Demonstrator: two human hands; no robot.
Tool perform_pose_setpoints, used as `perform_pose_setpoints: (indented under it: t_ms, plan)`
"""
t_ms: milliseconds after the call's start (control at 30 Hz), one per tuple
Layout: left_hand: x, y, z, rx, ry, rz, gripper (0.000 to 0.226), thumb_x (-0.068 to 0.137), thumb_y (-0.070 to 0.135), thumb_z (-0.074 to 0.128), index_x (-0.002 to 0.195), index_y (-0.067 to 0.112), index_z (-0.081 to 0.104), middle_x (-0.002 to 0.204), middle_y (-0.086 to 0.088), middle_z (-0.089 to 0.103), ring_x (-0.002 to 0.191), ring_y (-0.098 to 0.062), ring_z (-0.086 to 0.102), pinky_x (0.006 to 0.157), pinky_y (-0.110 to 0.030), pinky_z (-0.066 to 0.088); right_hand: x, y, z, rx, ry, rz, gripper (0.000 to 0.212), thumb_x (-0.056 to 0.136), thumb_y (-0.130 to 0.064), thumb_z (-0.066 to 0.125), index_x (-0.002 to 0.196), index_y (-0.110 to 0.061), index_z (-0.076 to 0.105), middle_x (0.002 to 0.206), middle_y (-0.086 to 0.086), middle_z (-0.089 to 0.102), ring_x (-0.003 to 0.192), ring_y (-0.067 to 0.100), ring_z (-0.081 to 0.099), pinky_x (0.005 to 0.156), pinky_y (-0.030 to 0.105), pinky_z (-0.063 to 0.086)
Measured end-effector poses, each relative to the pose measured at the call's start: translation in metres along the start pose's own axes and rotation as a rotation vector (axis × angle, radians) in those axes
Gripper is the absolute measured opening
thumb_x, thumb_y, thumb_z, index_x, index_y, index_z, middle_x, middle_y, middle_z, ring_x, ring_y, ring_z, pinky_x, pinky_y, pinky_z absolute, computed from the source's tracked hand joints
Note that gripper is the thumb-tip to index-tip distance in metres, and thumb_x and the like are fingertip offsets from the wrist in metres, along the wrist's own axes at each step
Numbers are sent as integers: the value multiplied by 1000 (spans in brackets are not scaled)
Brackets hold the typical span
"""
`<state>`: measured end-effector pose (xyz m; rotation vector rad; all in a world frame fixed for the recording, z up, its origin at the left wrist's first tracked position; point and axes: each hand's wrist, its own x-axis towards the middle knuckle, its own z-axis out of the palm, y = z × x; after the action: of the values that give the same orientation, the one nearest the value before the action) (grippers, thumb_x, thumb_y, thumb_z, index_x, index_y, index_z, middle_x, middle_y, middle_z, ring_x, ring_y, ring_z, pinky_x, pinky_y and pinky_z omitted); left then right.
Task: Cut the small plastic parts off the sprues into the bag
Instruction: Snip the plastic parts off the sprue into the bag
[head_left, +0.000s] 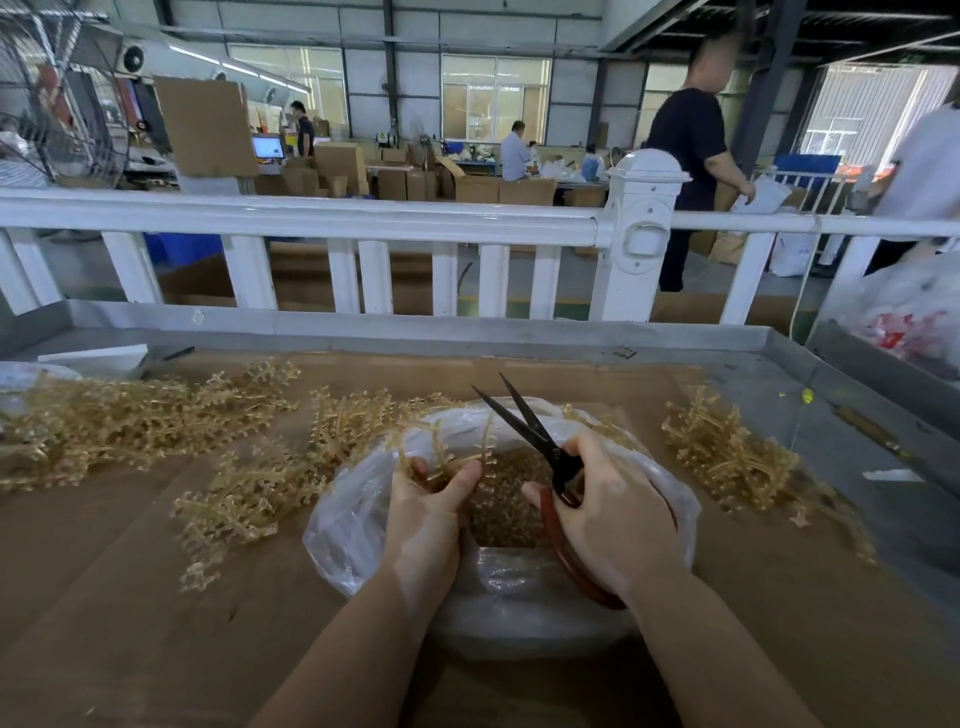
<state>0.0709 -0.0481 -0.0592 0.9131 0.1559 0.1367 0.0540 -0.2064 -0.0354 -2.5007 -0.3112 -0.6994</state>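
Observation:
A clear plastic bag (358, 525) lies open at the middle of the cardboard-covered table, with a heap of small amber parts (506, 504) inside. My left hand (426, 514) grips an amber sprue (441, 447) over the bag's left rim. My right hand (608, 514) holds red-handled scissors (524, 426) whose dark blades stand apart, pointing up and to the left, just right of the sprue. The blades do not touch the sprue.
Piles of amber sprues (130, 421) cover the table's left side, more sprues (244, 499) lie beside the bag, and another pile (727, 447) sits to the right. A white railing (363, 218) runs behind the table. People stand beyond it, among cardboard boxes.

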Motion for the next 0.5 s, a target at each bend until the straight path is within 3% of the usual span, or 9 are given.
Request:
perform_pose_setpoints:
  t_ms: [100, 233, 333, 500]
  plan:
    - [1, -1, 1, 13, 23, 4, 30, 80, -2, 67, 92, 16, 46, 96, -17, 66, 85, -28, 70, 78, -43, 55, -6, 4, 8, -32, 1, 13, 40, 81, -52, 65, 105, -23, 52, 95, -7, 63, 91, 10, 57, 74, 16, 40]
    - [8, -1, 4, 55, 88, -44, 33, 79, 0, 70, 96, 15, 45, 103, -20, 63, 88, -30, 67, 78, -41, 54, -9, 6, 15, -44, -6, 21, 47, 80, -50, 67, 112, -18, 54, 102, 0, 65, 100, 16, 59, 87, 28, 47]
    - [15, 1, 7, 121, 129, -89, 43, 78, 4, 74, 108, 12, 44, 109, -22, 61, 92, -31, 66, 75, -39, 55, -9, 6, 16, -44, 6, 33, 47, 80, -50, 67, 112, -18, 54, 101, 0, 64, 99, 17, 59, 84, 27, 48]
    - [18, 0, 12, 185, 116, -53, 41, 77, 6, 76, 93, 22, 43, 105, -18, 59, 93, -33, 65, 76, -40, 55, -10, 7, 17, -46, 32, 52, 41, 80, -46, 70, 106, -19, 55, 93, -2, 63, 90, 16, 59, 73, 20, 40]
